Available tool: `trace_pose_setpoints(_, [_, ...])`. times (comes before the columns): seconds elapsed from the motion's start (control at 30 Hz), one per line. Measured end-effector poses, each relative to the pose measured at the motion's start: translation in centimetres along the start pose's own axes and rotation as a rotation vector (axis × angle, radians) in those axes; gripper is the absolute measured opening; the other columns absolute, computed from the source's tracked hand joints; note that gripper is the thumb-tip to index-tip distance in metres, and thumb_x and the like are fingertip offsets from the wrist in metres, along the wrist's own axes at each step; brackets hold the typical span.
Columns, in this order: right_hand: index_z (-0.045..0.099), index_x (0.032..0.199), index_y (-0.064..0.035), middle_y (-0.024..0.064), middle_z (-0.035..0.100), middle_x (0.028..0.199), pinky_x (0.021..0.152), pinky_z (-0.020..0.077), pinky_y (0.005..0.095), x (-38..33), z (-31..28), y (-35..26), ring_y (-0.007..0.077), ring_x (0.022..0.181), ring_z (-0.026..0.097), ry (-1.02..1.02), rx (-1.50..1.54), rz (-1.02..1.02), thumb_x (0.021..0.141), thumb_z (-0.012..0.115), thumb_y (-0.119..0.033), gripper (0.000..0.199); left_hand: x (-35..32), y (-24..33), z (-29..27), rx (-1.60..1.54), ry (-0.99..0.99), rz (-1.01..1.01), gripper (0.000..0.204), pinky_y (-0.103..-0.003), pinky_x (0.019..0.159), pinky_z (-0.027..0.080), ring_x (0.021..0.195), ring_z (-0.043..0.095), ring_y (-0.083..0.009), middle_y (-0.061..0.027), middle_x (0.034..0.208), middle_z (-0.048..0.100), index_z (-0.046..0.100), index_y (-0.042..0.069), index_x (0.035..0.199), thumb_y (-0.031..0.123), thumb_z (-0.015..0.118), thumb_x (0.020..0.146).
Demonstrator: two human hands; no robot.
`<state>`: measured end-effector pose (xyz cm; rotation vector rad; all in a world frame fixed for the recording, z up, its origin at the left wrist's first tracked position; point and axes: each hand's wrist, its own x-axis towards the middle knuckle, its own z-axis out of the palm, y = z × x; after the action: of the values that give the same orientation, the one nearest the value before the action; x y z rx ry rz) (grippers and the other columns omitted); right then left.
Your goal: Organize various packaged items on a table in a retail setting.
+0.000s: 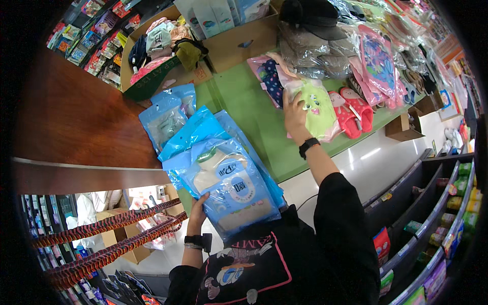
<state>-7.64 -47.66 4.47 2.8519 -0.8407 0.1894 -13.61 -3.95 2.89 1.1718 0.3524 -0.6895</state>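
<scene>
My left hand (pixel 198 209) grips the lower left edge of a blue, partly clear plastic package (pixel 239 190) with folded cream fabric inside. That package lies at the front of a pile, over a brighter blue package (pixel 189 131). Farther right, my right hand (pixel 296 116) has its fingers bent over the left side of a clear bag with a light green, cat-faced item (pixel 319 108) in it. Beside this bag lie red polka-dot slippers (pixel 355 113). A navy dotted item in a pink-edged bag (pixel 272 81) sits just beyond my right hand.
The green tabletop (pixel 239 94) carries the goods. Cardboard boxes hold folded clothes (pixel 161 43) and upright packages (pixel 208 16). A black cap (pixel 310 19) rests on bagged goods at the back. A brown wooden panel (pixel 91 122) stands left; shelves (pixel 427 218) stand right.
</scene>
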Motion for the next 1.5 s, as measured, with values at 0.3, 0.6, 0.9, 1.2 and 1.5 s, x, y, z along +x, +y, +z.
trace_pose_setpoints(0.3, [0.041,0.123,-0.0065,0.0276,0.049,0.109,0.056,0.0528,0.0401,1.2,1.6,-0.1,0.0354,0.085,0.058,-0.004,-0.042,0.045,0.072,0.058,-0.011,0.054,-0.6,0.4,0.7,0.000,0.016,0.055,0.055,-0.035,0.085,0.045,0.102,0.052,-0.0234,-0.0111,0.113,0.050,0.034,0.002,0.124,0.005,0.061,0.077])
trace_pose_setpoints(0.6, [0.064,0.084,-0.0059,0.0149,0.061,0.086,0.059,0.0529,0.0308,1.7,-1.3,0.0,0.0235,0.073,0.064,-0.123,-0.092,-0.014,0.070,0.059,-0.010,0.015,-0.2,-0.1,-0.1,0.042,-0.003,0.046,0.052,-0.036,0.086,0.043,0.101,0.052,-0.0230,-0.0117,0.113,0.051,0.035,0.002,0.123,0.010,0.061,0.078])
trace_pose_setpoints(0.9, [0.061,0.085,-0.0052,0.0127,0.063,0.083,0.061,0.0531,0.0352,-1.0,-5.7,2.5,0.0273,0.075,0.064,-0.122,0.023,-0.086,0.073,0.055,-0.008,0.014,0.2,-0.7,-0.8,-0.024,-0.070,0.053,0.057,-0.036,0.087,0.044,0.103,0.051,-0.0243,-0.0120,0.115,0.049,0.033,0.003,0.125,0.006,0.062,0.076])
trace_pose_setpoints(1.2, [0.056,0.084,-0.0053,0.0158,0.061,0.080,0.062,0.0490,0.0435,-9.4,-10.9,10.0,0.0352,0.073,0.060,-0.031,0.319,-0.066,0.074,0.055,-0.012,0.013,0.4,-0.9,-1.0,-0.046,-0.092,0.053,0.056,-0.038,0.085,0.045,0.101,0.053,-0.0264,-0.0138,0.115,0.050,0.033,0.002,0.125,0.007,0.061,0.076])
trace_pose_setpoints(1.5, [0.059,0.090,-0.0042,0.0173,0.059,0.082,0.064,0.0441,0.0431,-20.1,-15.4,13.9,0.0376,0.076,0.056,-0.048,0.544,0.129,0.072,0.059,-0.007,0.018,0.7,-1.2,-1.9,-0.089,-0.110,-0.005,0.049,-0.037,0.083,0.047,0.099,0.054,-0.0243,-0.0122,0.112,0.052,0.038,0.003,0.121,0.006,0.060,0.077])
